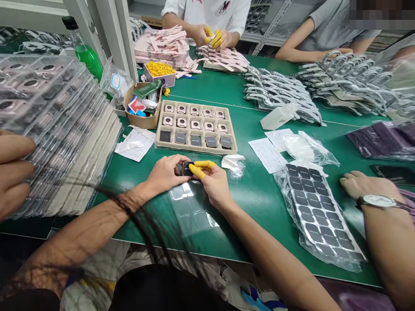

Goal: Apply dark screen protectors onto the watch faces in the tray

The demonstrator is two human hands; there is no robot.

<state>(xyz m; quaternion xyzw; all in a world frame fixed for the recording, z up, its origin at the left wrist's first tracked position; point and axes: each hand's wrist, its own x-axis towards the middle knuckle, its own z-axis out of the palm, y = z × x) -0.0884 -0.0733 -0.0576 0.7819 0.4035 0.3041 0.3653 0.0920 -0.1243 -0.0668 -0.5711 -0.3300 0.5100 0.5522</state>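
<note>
My left hand point(165, 172) grips a small watch case point(186, 169) by its edge, its dark square face with pale lettering turned up. My right hand point(212, 179), with yellow finger cots on thumb and finger, pinches the same watch case from the other side. Its far edge is hidden by my fingers. Beneath both hands lies a clear plastic sheet point(188, 211). Just beyond stands a beige compartment tray point(197, 150) with two rows of pink-framed watch cases and a front row of dark-faced ones; the front left compartment shows only a dark square.
Stacked clear-covered trays point(65, 142) rise at left. A cardboard box point(147, 123) of odds and ends stands behind them. At right lies a sheet of black square stickers point(316, 207), near another person's watch-wearing hand point(366, 185). Grey straps point(282, 93) and co-workers are across the table.
</note>
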